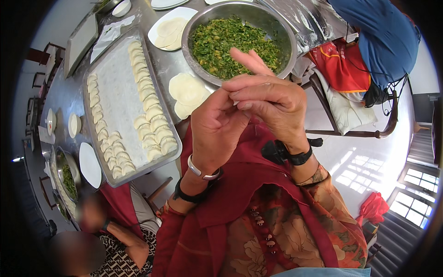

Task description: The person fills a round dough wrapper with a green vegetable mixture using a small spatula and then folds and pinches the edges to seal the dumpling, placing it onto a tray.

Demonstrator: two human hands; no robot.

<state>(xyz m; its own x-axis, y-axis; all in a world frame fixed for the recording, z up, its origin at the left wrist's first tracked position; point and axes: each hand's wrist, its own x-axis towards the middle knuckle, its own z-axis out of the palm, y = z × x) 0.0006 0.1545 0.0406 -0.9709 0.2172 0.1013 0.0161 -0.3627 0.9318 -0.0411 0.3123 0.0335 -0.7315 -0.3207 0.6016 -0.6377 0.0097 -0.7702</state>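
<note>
My left hand (pixel 218 128) and my right hand (pixel 282 100) meet in front of my apron, fingertips pinched together. Between them shows a small pale edge of dough (pixel 236 103), likely a dumpling; my fingers hide the rest of it. Just beyond the hands stands a steel bowl (pixel 292 52) of chopped green and yellow filling (pixel 232 43). Several round dough wrappers (pixel 187 90) lie overlapped on the steel table left of the bowl. Further left, a metal tray (pixel 114 93) carries rows of folded dumplings (pixel 152 100) along both long sides.
A white plate (pixel 188 14) with more wrappers sits behind the tray's right edge. At lower left, another person (pixel 121 246) works beside a second filling bowl (pixel 74 166). A person in blue (pixel 387 41) is at upper right, near a wooden chair (pixel 384 131).
</note>
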